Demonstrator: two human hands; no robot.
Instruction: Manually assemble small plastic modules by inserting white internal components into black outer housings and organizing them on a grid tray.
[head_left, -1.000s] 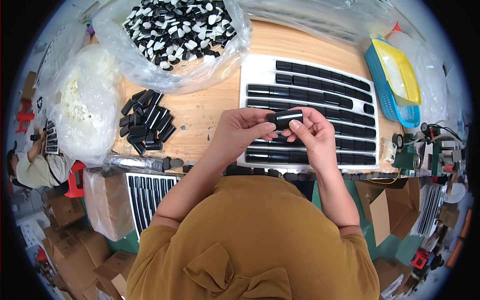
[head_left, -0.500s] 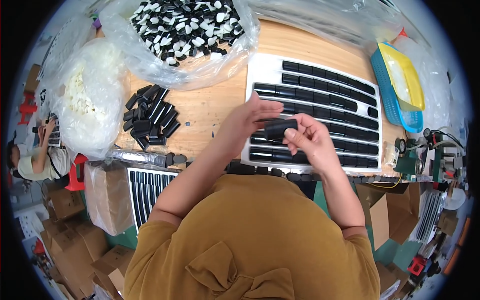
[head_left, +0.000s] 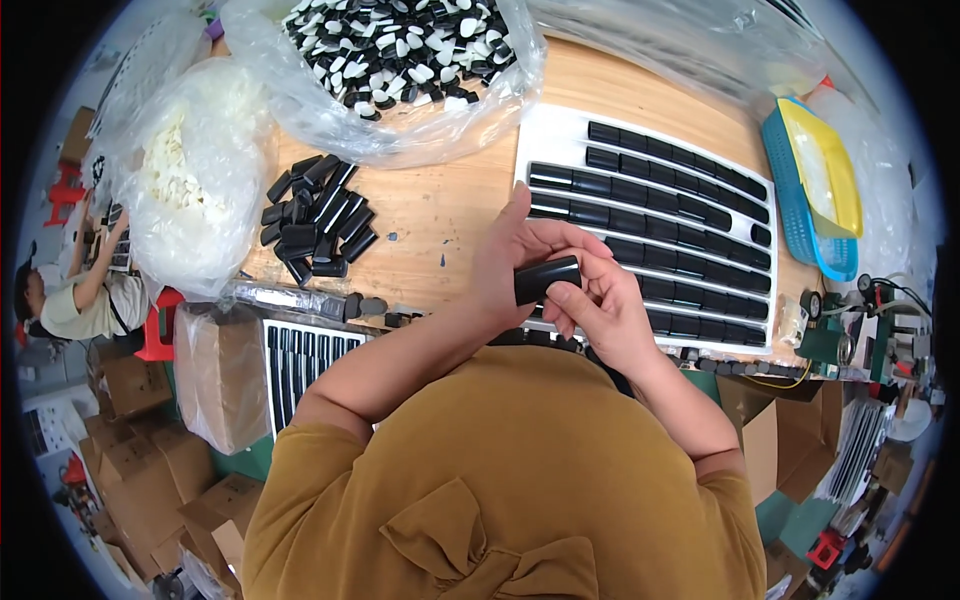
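My right hand (head_left: 607,312) is closed on a short glossy black tube (head_left: 550,279), thumb along its near side. The tube lies nearly level, and its left end meets the palm of my left hand (head_left: 508,262). That left hand is open, its thumb raised and its fingers stretched out behind the tube toward my right fingertips. Just beyond both hands is a white tray (head_left: 548,128) with curved rows of similar black tubes (head_left: 640,172). My hands cover part of its nearest rows. Left of them, more black tubes (head_left: 318,215) lie in a loose pile on the wooden table (head_left: 425,205).
A clear plastic bag (head_left: 400,148) of small black and white pieces lies at the back. Another bag (head_left: 190,180) with cream pieces is at left. Blue and yellow baskets (head_left: 812,190) stand at right, near green equipment (head_left: 825,340). A co-worker (head_left: 95,295) sits far left.
My left palm has come against the tube's end, and its fingers now reach past it. Both hands are closer together and slightly lower. The whole view has shifted a little.
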